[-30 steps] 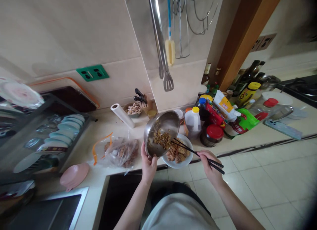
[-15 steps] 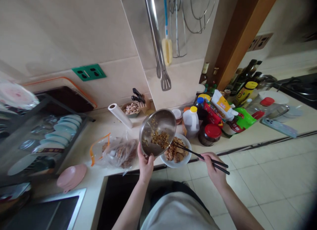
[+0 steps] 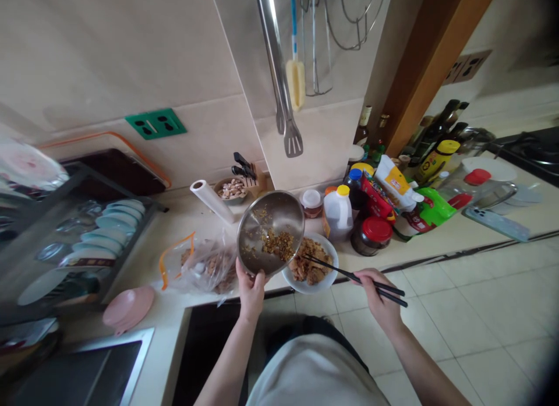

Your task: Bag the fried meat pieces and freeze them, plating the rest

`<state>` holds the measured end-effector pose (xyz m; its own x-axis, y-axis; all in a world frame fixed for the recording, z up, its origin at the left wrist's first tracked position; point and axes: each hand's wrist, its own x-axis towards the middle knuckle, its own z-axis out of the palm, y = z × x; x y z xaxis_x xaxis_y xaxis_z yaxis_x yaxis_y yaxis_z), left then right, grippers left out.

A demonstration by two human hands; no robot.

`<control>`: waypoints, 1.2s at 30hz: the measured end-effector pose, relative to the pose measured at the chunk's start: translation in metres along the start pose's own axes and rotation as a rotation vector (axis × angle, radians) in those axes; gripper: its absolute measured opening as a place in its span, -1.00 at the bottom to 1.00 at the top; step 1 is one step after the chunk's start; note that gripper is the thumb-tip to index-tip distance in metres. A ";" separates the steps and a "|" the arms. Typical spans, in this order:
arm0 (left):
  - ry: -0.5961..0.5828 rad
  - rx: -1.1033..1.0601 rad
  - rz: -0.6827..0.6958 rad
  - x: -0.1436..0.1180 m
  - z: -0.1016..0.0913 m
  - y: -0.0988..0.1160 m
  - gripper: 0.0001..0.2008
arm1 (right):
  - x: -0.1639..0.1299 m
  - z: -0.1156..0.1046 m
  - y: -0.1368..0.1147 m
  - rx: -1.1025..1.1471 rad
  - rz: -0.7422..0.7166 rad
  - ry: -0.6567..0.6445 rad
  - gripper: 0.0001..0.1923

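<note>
My left hand (image 3: 251, 286) grips the near rim of a steel mixing bowl (image 3: 290, 211), thumb inside. The bowl tilts toward the right and holds a brown, crumbly mixture (image 3: 278, 244) with bits stuck to its wall. My right hand (image 3: 381, 296) is closed around a pair of black chopsticks (image 3: 349, 274). Their tips reach over brown, chunky food (image 3: 311, 271) in a white bowl (image 3: 305, 288) on the counter's front edge. The steel bowl's right side overlaps the white bowl in view.
Left of the bowls lie a zip bag (image 3: 205, 266) and a paper roll (image 3: 212, 200). A milk jug (image 3: 338, 216), a red-lidded jar (image 3: 372, 236) and several packets stand on the right. A pink basin (image 3: 128, 309) sits by the sink (image 3: 140, 350). A slotted spatula (image 3: 293, 141) hangs above.
The steel bowl and my left hand have shifted left, uncovering more of the white bowl's food. My right hand and the chopsticks have barely moved.
</note>
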<state>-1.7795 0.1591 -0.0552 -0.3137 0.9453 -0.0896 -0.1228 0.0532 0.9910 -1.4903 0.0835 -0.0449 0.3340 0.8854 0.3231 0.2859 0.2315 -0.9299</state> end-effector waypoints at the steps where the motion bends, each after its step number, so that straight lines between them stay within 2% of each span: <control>1: 0.003 -0.010 -0.002 0.001 0.000 0.001 -0.17 | 0.000 0.001 -0.004 -0.039 -0.069 -0.045 -0.85; 4: -0.001 -0.045 -0.003 0.003 0.002 0.003 -0.20 | 0.001 0.006 -0.010 -0.116 -0.225 -0.149 -0.87; 8: 0.000 -0.062 -0.003 0.006 0.003 0.002 -0.23 | 0.002 0.009 -0.010 -0.129 -0.276 -0.205 -0.87; 12: 0.005 -0.068 -0.016 0.006 0.000 0.000 -0.21 | 0.004 -0.001 -0.011 -0.156 -0.279 -0.193 -0.87; 15: -0.008 -0.064 -0.014 0.003 0.000 -0.001 -0.21 | 0.010 -0.001 -0.017 -0.133 -0.238 -0.113 -0.85; 18: -0.036 -0.032 -0.004 -0.002 0.002 0.001 -0.23 | 0.017 0.013 -0.025 -0.063 -0.213 -0.069 -0.83; 21: -0.073 0.011 0.018 -0.005 0.007 0.001 -0.20 | 0.020 0.029 -0.031 -0.049 -0.275 -0.115 -0.85; 23: -0.096 0.033 0.039 -0.006 0.010 0.000 -0.17 | 0.019 0.032 -0.029 -0.082 -0.299 -0.141 -0.85; 29: -0.120 0.024 0.033 -0.001 0.014 -0.002 -0.13 | 0.010 0.010 -0.014 -0.187 -0.285 -0.085 -0.85; 32: -0.095 -0.005 0.009 0.001 0.018 -0.001 -0.13 | 0.008 -0.001 -0.012 -0.203 -0.267 -0.050 -0.85; 36: -0.044 -0.109 -0.079 -0.006 0.022 0.005 -0.11 | -0.004 -0.016 -0.004 -0.193 -0.151 0.094 -0.83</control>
<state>-1.7580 0.1611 -0.0475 -0.2576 0.9529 -0.1599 -0.2478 0.0948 0.9642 -1.4783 0.0727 -0.0400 0.3537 0.8036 0.4787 0.5022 0.2686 -0.8220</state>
